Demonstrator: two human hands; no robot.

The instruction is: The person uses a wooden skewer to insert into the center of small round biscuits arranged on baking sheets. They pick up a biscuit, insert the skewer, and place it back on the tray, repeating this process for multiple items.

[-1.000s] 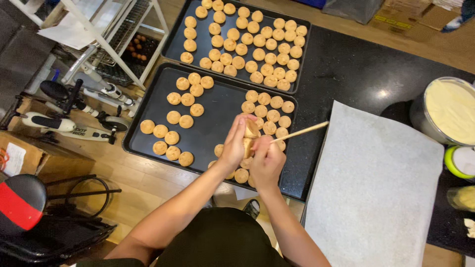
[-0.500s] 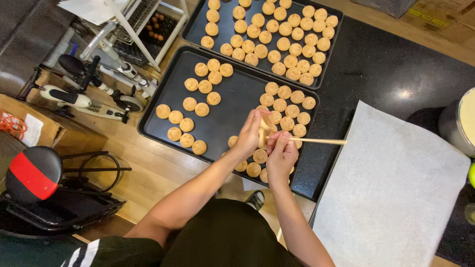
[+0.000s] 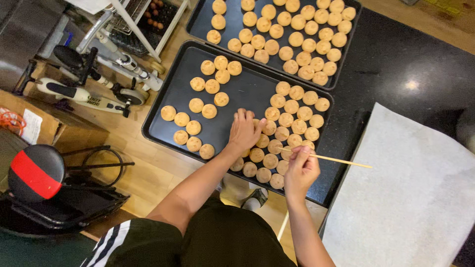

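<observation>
A near black baking tray [image 3: 245, 91] holds several small round golden pastries [image 3: 292, 121], grouped at its left and right. My left hand [image 3: 244, 131] rests palm-down on the pastries near the tray's front, its fingers spread. To its right, my right hand [image 3: 300, 168] pinches a thin wooden skewer [image 3: 341, 161] that points right over the tray's edge. A second black tray [image 3: 198, 17] behind it is full of the same pastries.
A large white sheet of parchment [image 3: 410, 198] lies on the dark countertop [image 3: 401, 74] at the right. Left of the counter, on the wooden floor, stand a white scooter [image 3: 79, 91], a wire rack [image 3: 133, 20], a cardboard box [image 3: 54, 123] and a black-and-red round seat [image 3: 34, 173].
My hands have drawn apart: the left has moved left and flattened onto the pastries, while the right has dropped toward the tray's front edge with the skewer.
</observation>
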